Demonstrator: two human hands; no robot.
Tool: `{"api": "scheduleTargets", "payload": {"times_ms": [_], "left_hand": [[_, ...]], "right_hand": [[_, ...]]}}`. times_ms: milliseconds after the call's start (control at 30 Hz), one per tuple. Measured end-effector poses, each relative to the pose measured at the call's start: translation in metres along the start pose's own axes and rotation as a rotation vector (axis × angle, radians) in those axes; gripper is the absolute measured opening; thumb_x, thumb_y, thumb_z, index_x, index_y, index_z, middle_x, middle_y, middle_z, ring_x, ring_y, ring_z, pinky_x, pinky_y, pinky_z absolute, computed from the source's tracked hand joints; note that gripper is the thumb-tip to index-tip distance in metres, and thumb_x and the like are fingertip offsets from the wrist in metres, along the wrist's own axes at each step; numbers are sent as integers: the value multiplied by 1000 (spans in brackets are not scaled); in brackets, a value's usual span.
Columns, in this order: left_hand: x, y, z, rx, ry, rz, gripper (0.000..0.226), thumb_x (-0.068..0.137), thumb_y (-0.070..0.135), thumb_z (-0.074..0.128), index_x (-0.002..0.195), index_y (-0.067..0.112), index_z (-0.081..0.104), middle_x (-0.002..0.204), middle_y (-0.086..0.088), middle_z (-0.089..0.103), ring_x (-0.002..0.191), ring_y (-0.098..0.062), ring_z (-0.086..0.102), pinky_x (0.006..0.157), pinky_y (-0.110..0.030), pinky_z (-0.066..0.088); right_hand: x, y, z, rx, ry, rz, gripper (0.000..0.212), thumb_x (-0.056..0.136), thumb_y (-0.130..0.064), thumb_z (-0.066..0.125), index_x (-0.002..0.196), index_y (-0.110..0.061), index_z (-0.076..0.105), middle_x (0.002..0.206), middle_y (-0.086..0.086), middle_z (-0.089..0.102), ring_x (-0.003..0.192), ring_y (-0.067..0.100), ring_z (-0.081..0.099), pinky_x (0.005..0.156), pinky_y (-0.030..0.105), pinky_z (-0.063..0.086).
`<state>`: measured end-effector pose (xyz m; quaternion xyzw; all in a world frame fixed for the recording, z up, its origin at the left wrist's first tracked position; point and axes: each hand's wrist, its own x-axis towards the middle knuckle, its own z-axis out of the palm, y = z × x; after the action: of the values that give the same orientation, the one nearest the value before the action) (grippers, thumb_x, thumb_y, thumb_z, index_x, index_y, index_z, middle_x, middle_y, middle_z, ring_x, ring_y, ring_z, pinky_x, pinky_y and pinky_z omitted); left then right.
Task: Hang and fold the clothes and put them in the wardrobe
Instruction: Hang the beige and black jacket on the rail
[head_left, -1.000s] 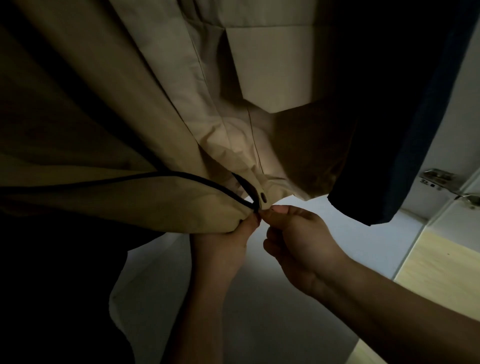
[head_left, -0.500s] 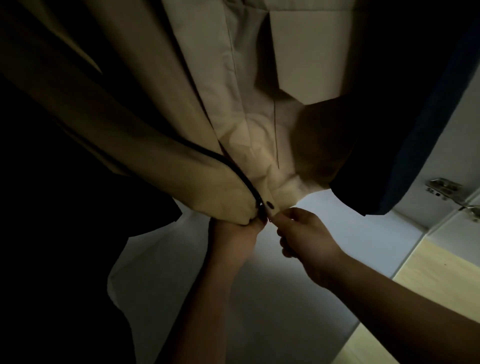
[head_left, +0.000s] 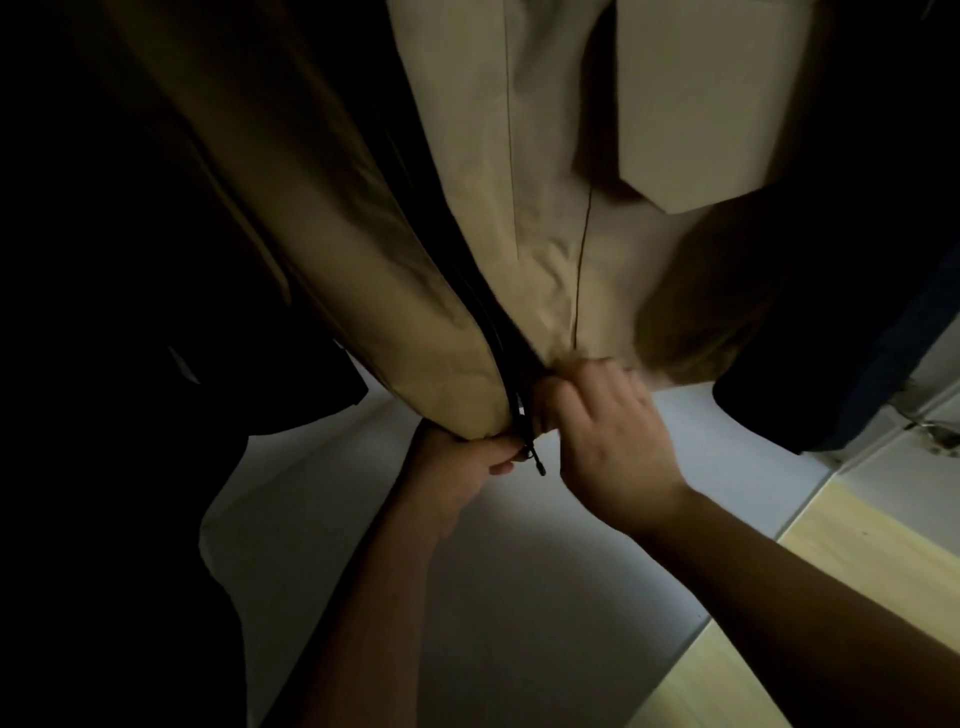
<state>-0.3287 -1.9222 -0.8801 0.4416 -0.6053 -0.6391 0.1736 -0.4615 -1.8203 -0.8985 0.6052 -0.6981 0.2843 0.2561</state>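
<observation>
Head view: the left hand (head_left: 457, 462) has its fingers curled tight, pinching the beige jacket (head_left: 415, 291) at its hem, right beside the zipper (head_left: 524, 415). The right hand (head_left: 608, 431) clenches the opposite hem. The jacket hangs lengthwise, hem down, above the white wardrobe floor (head_left: 519, 597), with a dark garment (head_left: 841, 312) just beside it on the right.
</observation>
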Motion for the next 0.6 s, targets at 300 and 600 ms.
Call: {"api": "scheduleTargets", "payload": {"times_ms": [300, 600], "left_hand": [[7, -9, -11, -115, 99, -49, 14, 81, 3, 79, 94, 5, 73, 96, -13, 76, 98, -29, 72, 92, -46, 57], [20, -25, -27, 120, 54, 67, 22, 87, 9, 75, 68, 21, 74, 59, 5, 71, 59, -4, 69, 66, -22, 55]], "right_hand": [[1, 14, -6, 73, -168, -296, 28, 102, -32, 57, 125, -21, 69, 119, 2, 67, 111, 29, 61, 83, 40, 44], [18, -1, -5, 483, -332, -132, 14, 93, -23, 73, 105, -20, 80, 99, -5, 75, 91, 20, 67, 77, 41, 52]]}}
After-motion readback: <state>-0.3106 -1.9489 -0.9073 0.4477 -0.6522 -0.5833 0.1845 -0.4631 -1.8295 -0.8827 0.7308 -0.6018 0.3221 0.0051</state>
